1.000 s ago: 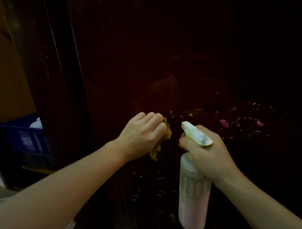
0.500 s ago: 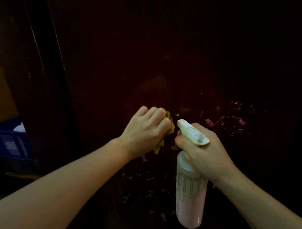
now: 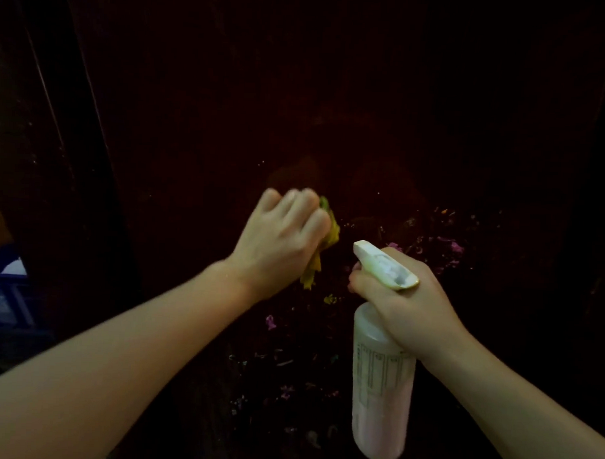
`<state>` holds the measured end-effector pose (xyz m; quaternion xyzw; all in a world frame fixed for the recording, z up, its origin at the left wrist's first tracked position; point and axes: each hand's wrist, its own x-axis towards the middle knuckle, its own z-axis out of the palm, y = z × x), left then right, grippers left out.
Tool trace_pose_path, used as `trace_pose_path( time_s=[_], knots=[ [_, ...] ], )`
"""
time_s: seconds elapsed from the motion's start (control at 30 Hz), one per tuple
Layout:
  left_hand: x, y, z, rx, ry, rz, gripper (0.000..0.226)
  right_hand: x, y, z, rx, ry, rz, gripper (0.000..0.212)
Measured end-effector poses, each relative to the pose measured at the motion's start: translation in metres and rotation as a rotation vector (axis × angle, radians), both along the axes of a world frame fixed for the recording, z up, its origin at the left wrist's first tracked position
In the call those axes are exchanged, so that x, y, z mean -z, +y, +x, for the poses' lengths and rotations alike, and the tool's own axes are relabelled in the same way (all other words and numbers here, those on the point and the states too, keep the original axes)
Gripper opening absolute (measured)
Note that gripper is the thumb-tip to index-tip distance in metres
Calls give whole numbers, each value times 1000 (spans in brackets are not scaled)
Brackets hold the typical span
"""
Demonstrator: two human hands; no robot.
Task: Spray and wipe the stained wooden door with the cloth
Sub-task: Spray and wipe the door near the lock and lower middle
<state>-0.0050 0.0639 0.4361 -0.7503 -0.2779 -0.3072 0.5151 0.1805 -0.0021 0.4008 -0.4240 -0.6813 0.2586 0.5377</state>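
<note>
- A dark wooden door [image 3: 333, 93] is filling the dim view, its pink and yellow stains [image 3: 444, 244] lying right of and below the cloth.
- The right hand [image 3: 405, 301] is gripping an upright spray bottle [image 3: 381, 397], nozzle facing the door.
- The left hand [image 3: 283, 239] is bunching the yellow cloth [image 3: 324, 244] against the wood; it is nearer the lower stains, so wiping likely heads down-right.

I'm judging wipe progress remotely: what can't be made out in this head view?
- Cloth: mostly hidden inside the left hand.
- Spray bottle trigger: covered by the right hand.
- Bottle label print: too small.
- Door upper area: too dark to judge stains.
</note>
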Motion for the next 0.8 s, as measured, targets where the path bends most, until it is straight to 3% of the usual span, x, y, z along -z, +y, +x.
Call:
trace_pose_path(
  time_s=[0.1,0.23,0.4,0.47,0.53,0.67,0.8],
  knots=[
    [24,-4,1,14,86,-68,29,2,0,4,90,0,45,24],
    [15,-5,-1,11,164,-38,17,3,-1,12,116,52,30,22],
    [-31,3,12,-1,-166,68,10,2,-5,18,20,37,-32,8],
    [-32,5,20,11,-214,94,7,2,-4,20,7,35,-23,12],
    [-18,6,25,26,-152,72,3,4,-3,22,51,33,10,23],
    [15,1,30,64,29,-30,29,10,-3,28,152,37,29,31],
    [14,-1,28,54,87,-29,13,13,-4,38,104,46,-17,28]
  ],
)
